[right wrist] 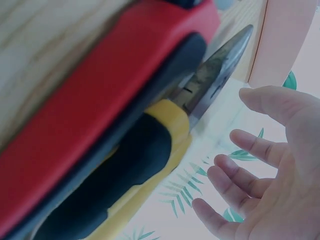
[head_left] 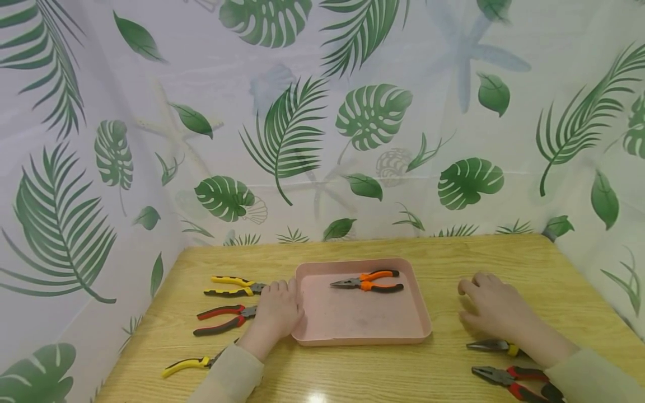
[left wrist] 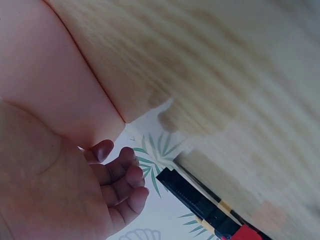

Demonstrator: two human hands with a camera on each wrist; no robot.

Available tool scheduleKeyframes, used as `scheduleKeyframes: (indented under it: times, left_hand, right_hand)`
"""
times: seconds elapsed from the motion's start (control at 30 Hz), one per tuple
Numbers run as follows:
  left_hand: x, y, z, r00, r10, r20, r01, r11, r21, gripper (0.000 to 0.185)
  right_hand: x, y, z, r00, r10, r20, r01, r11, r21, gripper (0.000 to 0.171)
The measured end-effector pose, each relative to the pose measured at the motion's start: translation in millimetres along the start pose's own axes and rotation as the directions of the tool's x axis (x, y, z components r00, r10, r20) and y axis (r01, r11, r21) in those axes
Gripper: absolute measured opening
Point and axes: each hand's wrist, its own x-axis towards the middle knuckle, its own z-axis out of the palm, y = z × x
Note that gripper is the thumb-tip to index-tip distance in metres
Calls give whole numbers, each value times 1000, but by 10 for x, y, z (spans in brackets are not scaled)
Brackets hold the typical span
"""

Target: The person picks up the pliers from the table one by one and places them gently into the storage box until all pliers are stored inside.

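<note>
tray: shallow pink plastic tray (head_left: pixel 363 322) was set mid-table on the light wooden table (head_left: pixel 504 263); taken as landmark.
pliers in tray: orange-and-black-handled long-nose pliers (head_left: pixel 370 281) were laid flat near the tray's far rim, nose toward the tray's left; likely parked there as the collecting spot.
left hand: left hand (head_left: pixel 276 310) was rested against the tray's left wall, fingers loosely bent, nothing grasped; judged to be steadying the tray.
left hand, wrist view: fingers (left wrist: pixel 122 182) were seen curled slackly beside the pink wall, empty.
left of tray: yellow-and-black-handled pliers (head_left: pixel 235 286), red-and-black-handled pliers (head_left: pixel 224 319) and yellow-handled pliers (head_left: pixel 194 362) were laid in a loose column, unheld; the nearest two were just beside the left hand.
right hand: right hand (head_left: pixel 496 310) was laid palm-down on the table right of the tray, well apart from it, fingers spread and relaxed, nothing grasped.
right of tray, near edge: grey-nosed pliers with yellow grip (head_left: pixel 491 347) were partly hidden under the right wrist; red-and-black pliers (head_left: pixel 514 380) were lying nearer the table's front, both within reach.
right wrist view: same two tools were seen close and blurred, fingers (right wrist: pixel 250 150) open, clear of them.
</note>
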Motion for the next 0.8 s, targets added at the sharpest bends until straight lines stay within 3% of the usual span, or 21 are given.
scheduleKeyframes:
  times: [0.8]
  left_hand:
    - [-13,9,3,1000,-1,-22,1,1000,6,42]
  right_hand:
    - [-243,170,-16,1000,18,2,-18,1000,10,38]
